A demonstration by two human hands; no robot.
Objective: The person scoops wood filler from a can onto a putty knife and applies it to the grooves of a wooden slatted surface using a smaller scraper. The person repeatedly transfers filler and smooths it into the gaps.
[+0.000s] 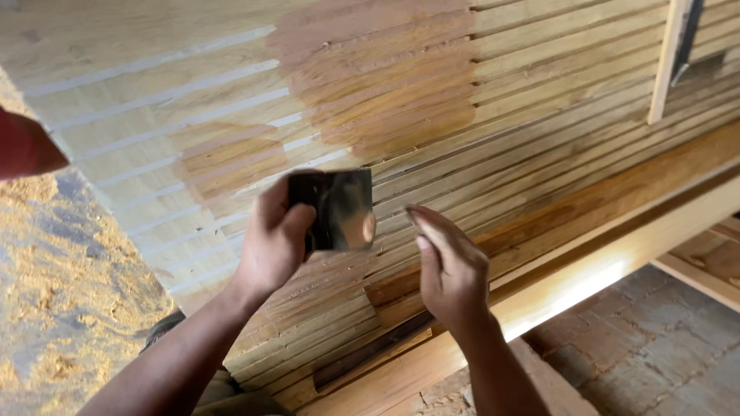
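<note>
My left hand [274, 239] grips a flat, shiny dark metal scraper blade [343, 209] by its left edge and holds it just above a grooved wooden panel [539, 85]. My right hand [451, 266] is beside the blade, to its right, with fingers together and slightly curled, holding nothing. Part of the panel carries a wet, darker brown patch [385, 77]; the grooves to the left are filled with pale filler lines [177, 92].
A wooden frame rail [617, 254] runs along the panel's lower edge. Brick floor [647, 347] lies at lower right, sawdust-covered ground [62, 293] at left. A thin wooden strip [667, 62] lies across the panel at upper right. A red object [23, 146] shows at the left edge.
</note>
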